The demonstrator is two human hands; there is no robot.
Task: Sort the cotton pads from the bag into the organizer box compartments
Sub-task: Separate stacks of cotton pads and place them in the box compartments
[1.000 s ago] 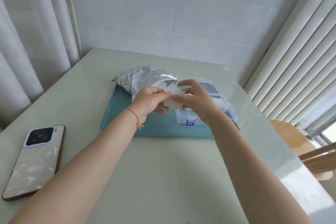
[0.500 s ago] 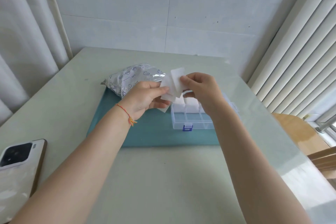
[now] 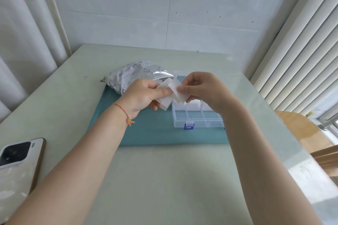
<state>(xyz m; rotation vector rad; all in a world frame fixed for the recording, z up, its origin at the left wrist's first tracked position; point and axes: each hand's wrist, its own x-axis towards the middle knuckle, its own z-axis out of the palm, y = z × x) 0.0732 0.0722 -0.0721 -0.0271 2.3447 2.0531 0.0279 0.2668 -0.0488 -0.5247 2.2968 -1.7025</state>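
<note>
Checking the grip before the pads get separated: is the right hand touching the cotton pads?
Touching. The head view shows the right hand pinching the edge of the cotton pads, its thumb lying on the white surface with no gap.

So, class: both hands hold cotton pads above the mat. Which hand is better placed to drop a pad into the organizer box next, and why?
Right. The right hand pinches a cotton pad directly above the organizer box, whose near compartments look empty. The left hand grips the remaining pads nearer the bag.

White cotton pads (image 3: 171, 90); teal mat (image 3: 155, 133).
</note>
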